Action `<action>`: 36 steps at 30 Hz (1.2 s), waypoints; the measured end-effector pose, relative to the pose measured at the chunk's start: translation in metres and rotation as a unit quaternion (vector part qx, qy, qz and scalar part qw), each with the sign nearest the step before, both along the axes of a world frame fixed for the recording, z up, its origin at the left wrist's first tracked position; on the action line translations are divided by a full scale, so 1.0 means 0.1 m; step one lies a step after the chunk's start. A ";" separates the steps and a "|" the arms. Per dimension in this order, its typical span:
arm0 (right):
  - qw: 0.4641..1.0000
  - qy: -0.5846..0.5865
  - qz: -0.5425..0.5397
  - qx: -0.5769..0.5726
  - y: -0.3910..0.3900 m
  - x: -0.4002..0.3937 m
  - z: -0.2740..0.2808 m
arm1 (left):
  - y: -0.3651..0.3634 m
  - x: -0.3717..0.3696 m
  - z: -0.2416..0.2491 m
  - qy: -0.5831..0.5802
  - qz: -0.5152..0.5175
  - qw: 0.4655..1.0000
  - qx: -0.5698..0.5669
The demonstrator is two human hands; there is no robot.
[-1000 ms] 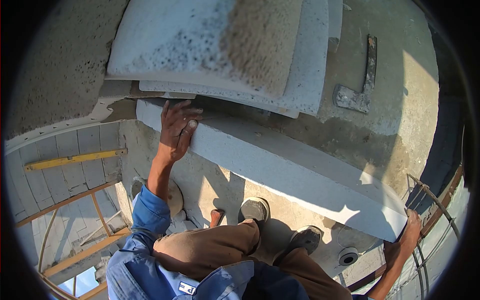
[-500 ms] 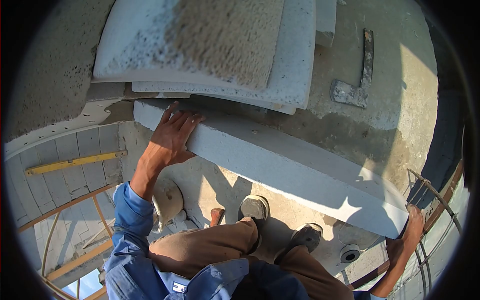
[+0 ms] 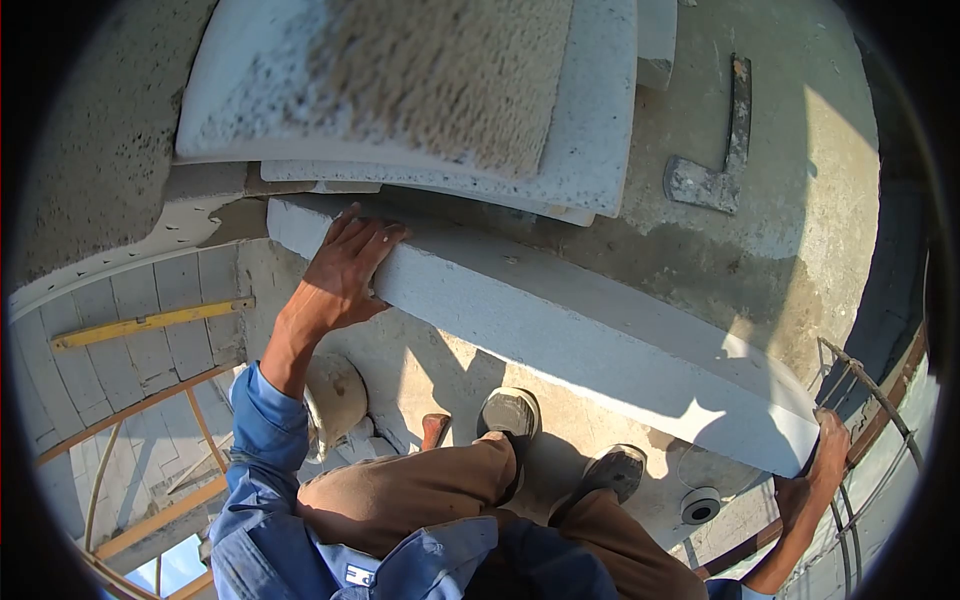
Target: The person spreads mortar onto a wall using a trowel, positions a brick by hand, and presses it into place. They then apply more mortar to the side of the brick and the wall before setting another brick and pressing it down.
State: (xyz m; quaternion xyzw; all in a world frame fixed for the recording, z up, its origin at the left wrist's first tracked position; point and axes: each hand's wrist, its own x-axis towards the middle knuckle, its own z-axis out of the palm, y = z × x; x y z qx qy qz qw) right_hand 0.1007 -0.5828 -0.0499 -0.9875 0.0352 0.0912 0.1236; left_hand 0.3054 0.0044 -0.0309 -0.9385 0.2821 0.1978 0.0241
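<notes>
Two hands hold one long white block by its ends. Left hand lies flat and spread over the block's near face; right hand wraps its far corner. Stacked slabs lie just beyond the left fingers.

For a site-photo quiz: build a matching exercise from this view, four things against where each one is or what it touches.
Things:
1. left hand
2. right hand
3. yellow level
4. metal square

Places:
A. lying on the concrete slab, upper right
B. on the block wall below, left
C. gripping the long block at its right end
D. pressed flat on the long block near its left end

Pairs: 1-D, 2-C, 3-B, 4-A
</notes>
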 end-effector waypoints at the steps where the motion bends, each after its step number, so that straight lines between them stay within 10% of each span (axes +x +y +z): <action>1: 1.000 0.000 0.000 0.000 -0.01 0.00 0.00 | 0.00 0.00 0.01 0.000 0.000 1.000 0.000; 36: 1.000 0.009 0.024 -0.017 0.02 0.11 0.09 | -0.07 -0.05 -0.02 -0.018 0.034 0.999 0.025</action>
